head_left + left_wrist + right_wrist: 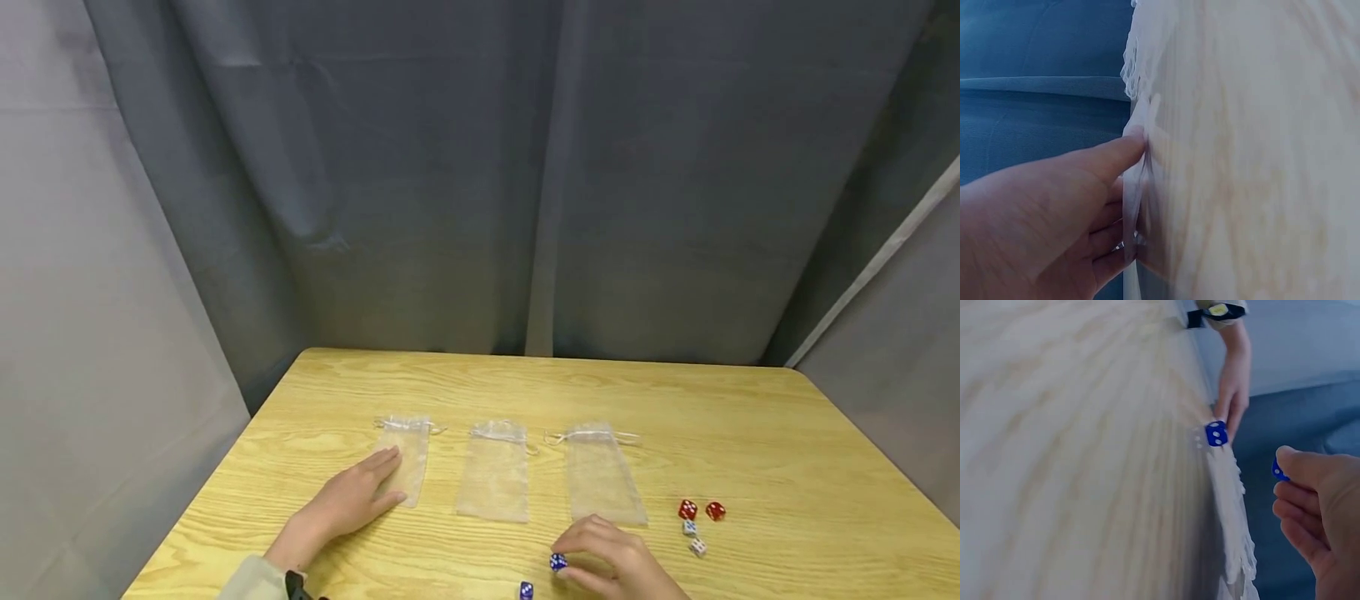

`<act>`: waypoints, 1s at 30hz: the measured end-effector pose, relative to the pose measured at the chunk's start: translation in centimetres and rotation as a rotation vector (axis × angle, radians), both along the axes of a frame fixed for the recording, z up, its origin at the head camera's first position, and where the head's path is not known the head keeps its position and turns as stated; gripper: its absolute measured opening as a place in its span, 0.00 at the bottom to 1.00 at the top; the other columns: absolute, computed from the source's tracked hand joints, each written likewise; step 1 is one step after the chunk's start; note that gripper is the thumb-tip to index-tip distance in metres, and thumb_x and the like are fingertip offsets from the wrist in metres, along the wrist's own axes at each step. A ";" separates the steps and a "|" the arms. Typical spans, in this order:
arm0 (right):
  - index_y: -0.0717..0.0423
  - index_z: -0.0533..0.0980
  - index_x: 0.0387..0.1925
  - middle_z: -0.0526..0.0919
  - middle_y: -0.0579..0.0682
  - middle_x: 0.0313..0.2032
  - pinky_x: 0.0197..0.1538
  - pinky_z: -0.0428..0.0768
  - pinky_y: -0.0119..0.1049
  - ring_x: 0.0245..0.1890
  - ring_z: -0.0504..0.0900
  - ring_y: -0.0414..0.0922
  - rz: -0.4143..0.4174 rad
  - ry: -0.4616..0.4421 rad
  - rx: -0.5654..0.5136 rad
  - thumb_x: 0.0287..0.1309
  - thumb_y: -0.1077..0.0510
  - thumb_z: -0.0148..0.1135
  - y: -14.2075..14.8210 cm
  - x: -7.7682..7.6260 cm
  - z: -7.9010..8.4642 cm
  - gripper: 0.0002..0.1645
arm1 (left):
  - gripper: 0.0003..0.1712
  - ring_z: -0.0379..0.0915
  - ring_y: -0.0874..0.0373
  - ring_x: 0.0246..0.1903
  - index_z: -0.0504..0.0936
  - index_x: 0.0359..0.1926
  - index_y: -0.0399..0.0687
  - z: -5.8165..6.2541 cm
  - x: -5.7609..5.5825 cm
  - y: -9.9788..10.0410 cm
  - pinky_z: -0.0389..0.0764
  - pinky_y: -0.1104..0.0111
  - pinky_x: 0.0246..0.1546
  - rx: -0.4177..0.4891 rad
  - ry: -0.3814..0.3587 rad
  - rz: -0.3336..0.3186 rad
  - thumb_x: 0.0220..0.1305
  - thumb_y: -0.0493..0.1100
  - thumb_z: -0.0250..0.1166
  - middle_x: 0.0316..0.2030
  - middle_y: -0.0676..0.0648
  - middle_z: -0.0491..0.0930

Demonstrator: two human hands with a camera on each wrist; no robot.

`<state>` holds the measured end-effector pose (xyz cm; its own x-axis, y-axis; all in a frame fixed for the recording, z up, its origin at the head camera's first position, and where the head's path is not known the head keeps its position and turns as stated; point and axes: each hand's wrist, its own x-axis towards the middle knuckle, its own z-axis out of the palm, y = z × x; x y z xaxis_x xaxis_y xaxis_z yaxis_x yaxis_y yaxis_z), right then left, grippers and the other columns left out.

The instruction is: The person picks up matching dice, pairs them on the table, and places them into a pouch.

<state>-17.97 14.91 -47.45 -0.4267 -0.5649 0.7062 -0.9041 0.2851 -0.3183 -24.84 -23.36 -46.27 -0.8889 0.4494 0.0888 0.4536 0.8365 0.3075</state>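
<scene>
My left hand (352,498) rests on the left sheer white drawstring pouch (414,482), fingers extended and thumb near its bottom edge. In the left wrist view, the thumb and fingers touch the thin fabric. My right hand (611,557) pinches a blue die (558,562) between thumb and index finger; the right wrist view shows this die (1279,470) held off the table. A second blue die (527,591) lies on the table to the left of that hand. Just beyond the right hand is the right pouch (603,483), lying flat.
The middle pouch (492,483) lies flat between the other two. At the right are two red dice (687,509) and two white dice (698,547), close together on the wooden table (810,500). Grey curtains (420,183) hang behind and at both sides.
</scene>
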 end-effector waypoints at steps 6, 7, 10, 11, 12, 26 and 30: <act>0.46 0.82 0.41 0.85 0.38 0.38 0.41 0.81 0.22 0.39 0.80 0.32 -0.054 -0.139 0.158 0.58 0.58 0.68 -0.3 0.7 0.5 0.09 | 0.35 0.64 0.39 0.68 0.69 0.67 0.33 0.3 0.1 0.0 0.68 0.47 0.67 -0.004 0.007 -0.001 0.69 0.54 0.60 0.69 0.36 0.66; 0.46 0.82 0.41 0.84 0.38 0.38 0.40 0.81 0.21 0.39 0.80 0.31 -0.062 -0.140 0.184 0.58 0.57 0.68 -0.4 0.8 0.5 0.08 | 0.35 0.64 0.39 0.69 0.69 0.67 0.33 0.4 0.1 0.1 0.68 0.47 0.67 -0.003 0.005 0.000 0.69 0.54 0.60 0.69 0.36 0.66; 0.48 0.82 0.39 0.84 0.38 0.37 0.39 0.79 0.18 0.38 0.80 0.31 -0.059 -0.089 0.242 0.58 0.56 0.69 -0.7 0.7 0.6 0.07 | 0.35 0.63 0.39 0.69 0.68 0.67 0.33 0.4 0.1 0.1 0.68 0.48 0.68 -0.007 -0.002 0.003 0.69 0.54 0.60 0.69 0.36 0.66; 0.48 0.82 0.39 0.84 0.39 0.37 0.39 0.78 0.17 0.38 0.80 0.32 -0.053 -0.074 0.258 0.58 0.56 0.69 -0.7 0.6 0.5 0.07 | 0.35 0.63 0.40 0.69 0.68 0.67 0.34 0.3 0.1 0.1 0.68 0.48 0.68 -0.009 -0.004 0.004 0.69 0.54 0.60 0.70 0.36 0.66; 0.49 0.82 0.39 0.84 0.39 0.36 0.39 0.78 0.16 0.37 0.80 0.32 -0.043 -0.054 0.271 0.58 0.56 0.69 -0.8 0.5 0.5 0.07 | 0.35 0.63 0.40 0.69 0.68 0.67 0.34 0.3 0.1 0.1 0.68 0.48 0.68 -0.009 -0.006 0.006 0.69 0.54 0.60 0.70 0.36 0.66; 0.49 0.82 0.36 0.82 0.38 0.34 0.37 0.71 0.10 0.36 0.77 0.29 -0.011 -0.023 0.341 0.59 0.56 0.68 -1.2 0.5 0.2 0.03 | 0.35 0.63 0.41 0.69 0.68 0.67 0.34 0.2 0.2 0.1 0.68 0.48 0.68 -0.002 -0.021 0.013 0.69 0.54 0.60 0.70 0.37 0.66; 0.47 0.82 0.38 0.82 0.37 0.35 0.38 0.74 0.13 0.37 0.79 0.30 -0.052 0.001 0.314 0.58 0.54 0.68 -1.0 0.6 0.4 0.06 | 0.35 0.65 0.41 0.68 0.69 0.66 0.34 0.1 0.1 0.1 0.69 0.49 0.67 -0.004 0.001 0.009 0.68 0.54 0.60 0.69 0.37 0.67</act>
<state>-17.34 13.93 -47.08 -0.4602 -0.7328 0.5012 -0.8860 0.4153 -0.2064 -24.78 -23.26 -46.19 -0.8928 0.4417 0.0881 0.4464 0.8418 0.3036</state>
